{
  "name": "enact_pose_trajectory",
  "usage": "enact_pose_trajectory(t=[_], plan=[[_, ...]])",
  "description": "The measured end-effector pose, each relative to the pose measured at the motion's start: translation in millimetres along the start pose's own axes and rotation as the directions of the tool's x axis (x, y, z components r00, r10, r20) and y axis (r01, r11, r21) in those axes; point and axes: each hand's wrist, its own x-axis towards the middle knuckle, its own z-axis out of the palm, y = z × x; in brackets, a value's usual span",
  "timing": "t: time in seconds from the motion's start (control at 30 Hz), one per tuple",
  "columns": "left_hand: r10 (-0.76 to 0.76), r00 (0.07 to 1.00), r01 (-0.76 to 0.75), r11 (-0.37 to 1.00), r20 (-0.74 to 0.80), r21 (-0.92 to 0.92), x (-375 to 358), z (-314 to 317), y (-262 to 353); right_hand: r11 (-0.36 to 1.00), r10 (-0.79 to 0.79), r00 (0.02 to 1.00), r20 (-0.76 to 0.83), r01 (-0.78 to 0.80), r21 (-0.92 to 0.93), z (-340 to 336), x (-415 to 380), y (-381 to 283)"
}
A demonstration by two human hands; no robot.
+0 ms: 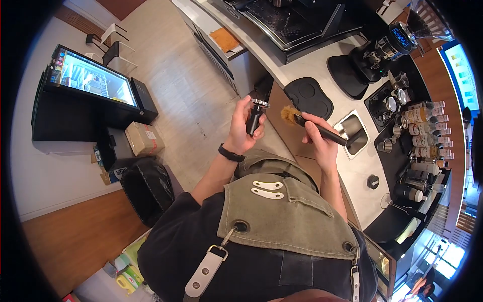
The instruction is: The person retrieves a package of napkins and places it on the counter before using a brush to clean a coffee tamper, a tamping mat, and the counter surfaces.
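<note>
My left hand (241, 126) is wrapped round the black handle of a portafilter (256, 117), its round metal head at the top. A dark band circles that wrist. In my right hand (322, 141) is a brush (329, 135) with a black handle. Its tan bristles (290, 115) point left toward the portafilter, with a gap between them. Both hands are in front of my green apron (261, 216), near the counter edge. A black mat (308, 96) lies on the counter just beyond the brush.
A small sink (353, 132) is set in the counter (359, 189) at right. Further back stand a coffee grinder (372, 58) and an espresso machine (292, 22). Several bottles (425, 128) line the right side. A lined bin (146, 191) and a cardboard box (144, 139) are at left.
</note>
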Motion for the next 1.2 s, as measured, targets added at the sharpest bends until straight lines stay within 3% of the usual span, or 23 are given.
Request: enact_pose_trajectory(t=[0.27, 0.37, 0.5, 0.6, 0.63, 0.73, 0.77, 0.83, 0.93, 1.0, 1.1, 1.2], plan=[[0.086, 0.993, -0.085, 0.996, 0.078, -0.020, -3, 6, -1, 1.000, 0.005, 1.000, 0.015, -0.005, -0.030, 3, 5, -1], [0.059, 0.994, -0.058, 0.998, 0.087, -0.013, -2, 11, 1, 0.988, -0.130, 0.991, 0.014, 0.131, -0.081, 5, 15, -14], [0.017, 0.988, -0.007, 0.998, 0.152, -0.063, 0, 12, -2, 0.948, -0.317, 0.947, 0.057, 0.317, 0.001, 10, 17, -51], [-0.015, 0.988, 0.032, 0.994, 0.157, -0.105, -1, 16, -3, 0.956, -0.225, 0.942, 0.248, 0.262, -0.128, 17, 27, -30], [-0.020, 0.991, 0.031, 0.996, 0.135, -0.084, -3, 18, 1, 0.977, -0.153, 0.972, 0.179, 0.176, -0.123, 17, 32, -11], [0.041, 0.996, -0.049, 0.995, 0.084, 0.088, -4, 21, 4, 0.887, 0.045, 0.981, 0.187, 0.047, -0.460, -3, 39, -12], [0.067, 0.996, -0.076, 0.984, 0.066, 0.159, -6, 21, 1, 0.891, 0.012, 0.988, 0.155, 0.059, -0.450, -6, 32, -18], [0.217, 0.976, -0.196, 0.916, -0.023, 0.351, -6, 23, -8, 0.890, -0.233, 0.955, 0.184, 0.286, -0.355, 12, 17, -49], [0.401, 0.915, -0.302, 0.764, -0.052, 0.570, 7, 31, -5, 0.752, -0.513, 0.818, 0.260, 0.574, -0.324, 32, 22, -42], [0.437, 0.897, -0.307, 0.725, -0.068, 0.616, 8, 30, -5, 0.734, -0.427, 0.882, 0.200, 0.467, -0.493, 28, 33, -12], [0.370, 0.929, -0.292, 0.775, -0.027, 0.560, 8, 23, 2, 0.778, -0.230, 0.964, 0.130, 0.262, -0.570, 15, 30, -5], [0.251, 0.968, -0.235, 0.871, 0.020, 0.432, 11, 23, 1, 0.883, -0.298, 0.945, 0.136, 0.327, -0.336, 25, 9, -48]])
